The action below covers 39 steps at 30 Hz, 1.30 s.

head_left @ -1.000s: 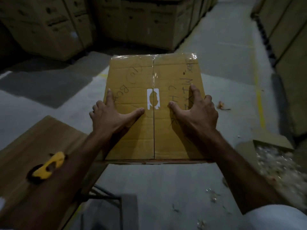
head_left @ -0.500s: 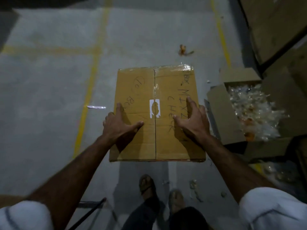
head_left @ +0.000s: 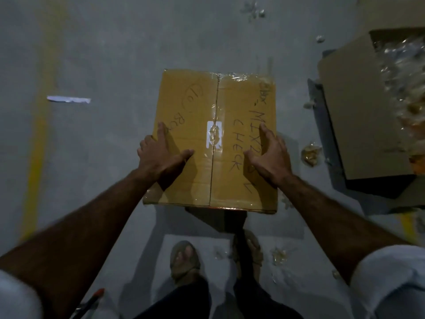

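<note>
A sealed brown cardboard box (head_left: 190, 107) with clear tape along its centre seam and handwritten marks on top is low over the grey floor, just ahead of my sandalled feet (head_left: 184, 259). My left hand (head_left: 158, 155) grips its left edge, thumb and index finger on the lid and the other fingers curled over the side. My right hand (head_left: 269, 157) holds the right edge the same way. I cannot tell whether the box touches the floor.
An open cardboard box (head_left: 354, 125) full of clear plastic wrappings sits to the right, with scraps scattered around it. A white paper strip (head_left: 69, 99) and a yellow floor line (head_left: 36, 143) lie to the left. A red-tipped tool (head_left: 92, 300) shows at the bottom left.
The box has come down from table height toward the floor with both hands still on its edges. My view has tilted downward, and my feet and the open box now look closer.
</note>
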Each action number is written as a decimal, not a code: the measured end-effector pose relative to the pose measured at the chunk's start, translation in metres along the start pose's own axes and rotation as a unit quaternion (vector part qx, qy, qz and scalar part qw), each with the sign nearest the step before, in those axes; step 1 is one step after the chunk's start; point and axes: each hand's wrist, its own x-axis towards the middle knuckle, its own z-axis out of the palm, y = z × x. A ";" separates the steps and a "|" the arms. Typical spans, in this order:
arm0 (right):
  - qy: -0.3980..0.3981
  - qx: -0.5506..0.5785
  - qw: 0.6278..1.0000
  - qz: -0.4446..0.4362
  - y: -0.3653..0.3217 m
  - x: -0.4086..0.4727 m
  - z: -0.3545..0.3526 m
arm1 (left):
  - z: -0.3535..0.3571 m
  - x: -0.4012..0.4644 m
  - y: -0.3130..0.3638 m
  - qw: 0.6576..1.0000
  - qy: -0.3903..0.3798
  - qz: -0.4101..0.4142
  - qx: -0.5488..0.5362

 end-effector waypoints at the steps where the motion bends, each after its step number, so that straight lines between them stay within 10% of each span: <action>1: -0.005 -0.001 1.000 0.003 0.009 0.008 0.009 | 0.012 0.007 -0.004 1.000 -0.004 -0.002 -0.004; 12: -0.078 -0.128 0.988 -0.026 0.026 0.010 0.029 | 0.039 0.003 0.004 0.998 -0.017 0.019 0.052; 24: 0.027 -0.140 0.951 -0.274 -0.238 -0.171 -0.118 | -0.214 -0.208 0.058 0.974 0.182 0.134 0.027; 39: -0.058 -0.040 0.787 -0.613 -0.435 -0.401 -0.198 | -0.419 -0.540 -0.001 0.891 0.439 -0.084 0.073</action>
